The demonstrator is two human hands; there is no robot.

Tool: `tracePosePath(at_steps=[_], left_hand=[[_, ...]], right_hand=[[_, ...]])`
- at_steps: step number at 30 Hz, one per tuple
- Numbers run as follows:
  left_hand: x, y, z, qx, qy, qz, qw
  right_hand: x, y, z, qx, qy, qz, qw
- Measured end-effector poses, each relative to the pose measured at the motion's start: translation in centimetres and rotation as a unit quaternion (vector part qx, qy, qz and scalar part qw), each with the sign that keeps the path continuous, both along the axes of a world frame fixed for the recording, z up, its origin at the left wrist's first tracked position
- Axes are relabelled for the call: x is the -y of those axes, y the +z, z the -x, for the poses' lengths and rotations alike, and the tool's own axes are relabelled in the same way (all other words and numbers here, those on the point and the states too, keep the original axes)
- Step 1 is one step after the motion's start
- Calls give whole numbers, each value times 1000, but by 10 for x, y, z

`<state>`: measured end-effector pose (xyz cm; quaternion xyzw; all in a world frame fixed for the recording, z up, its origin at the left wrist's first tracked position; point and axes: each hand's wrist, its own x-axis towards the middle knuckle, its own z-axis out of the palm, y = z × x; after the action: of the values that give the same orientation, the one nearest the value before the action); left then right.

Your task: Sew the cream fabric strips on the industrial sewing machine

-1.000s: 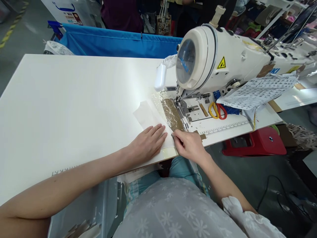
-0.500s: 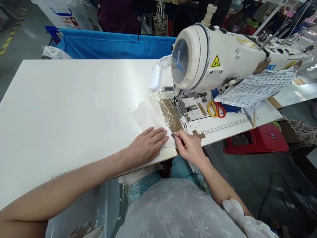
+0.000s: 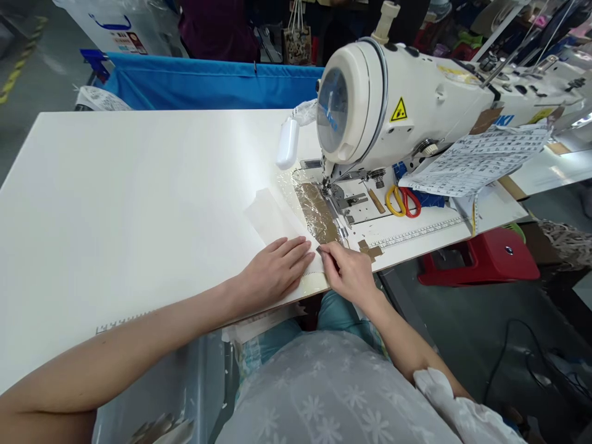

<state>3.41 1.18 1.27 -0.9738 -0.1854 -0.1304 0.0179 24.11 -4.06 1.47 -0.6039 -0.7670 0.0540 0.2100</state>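
My left hand [image 3: 283, 266] lies flat with outstretched fingers on a white piece of fabric [image 3: 272, 213], pressing it against the table. Close to its fingertips, my right hand [image 3: 348, 271] is closed in a pinch at the fabric's right edge. Between that thumb and forefinger a small dark flat piece [image 3: 319, 250] shows; its kind cannot be made out. Just beyond both hands stands a white sewing machine [image 3: 398, 105], its needle area above a metal plate. Brown tape [image 3: 317, 213] under clear film covers the table between the fabric and the plate.
Yellow-and-red-handled scissors [image 3: 401, 201] and a wooden-handled tool [image 3: 376, 201] lie right of the needle. Printed paper [image 3: 478, 160] hangs below the machine arm. A ruler strip [image 3: 416, 235] runs along the table edge. A red stool [image 3: 481, 258] stands at right, a plastic bin [image 3: 198, 382] below left.
My right hand has shifted slightly left, closer to my left hand, with the small dark piece at the fabric's edge. My left hand stays flat in place.
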Motion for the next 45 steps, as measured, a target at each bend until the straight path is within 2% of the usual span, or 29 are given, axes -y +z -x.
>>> tracePosePath(at_steps=[10,18,20,24,27,30,34,45], left_hand=[[0,-1,0,-3,-1,-5,1000],[-1,-1,3,-9,3,0,1000],[-6,0,5,-15,20,0,1000],[-17,2,8,-2,83,-12,996],[-19,0,8,12,55,-4,998],[-16,-4,7,10,26,3,1000],[-15,-7,7,5,24,6,1000],[-15,-7,7,20,22,3,1000]], right_hand=[[-1,2,0,31,15,-4,999],[29,14,-23,50,19,34,998],[24,13,-20,59,15,41,997],[-5,8,-3,83,4,50,995],[-20,7,7,96,7,56,994],[-23,4,10,64,-1,53,997],[-21,1,9,12,-25,52,998],[-27,0,16,26,-12,34,999]])
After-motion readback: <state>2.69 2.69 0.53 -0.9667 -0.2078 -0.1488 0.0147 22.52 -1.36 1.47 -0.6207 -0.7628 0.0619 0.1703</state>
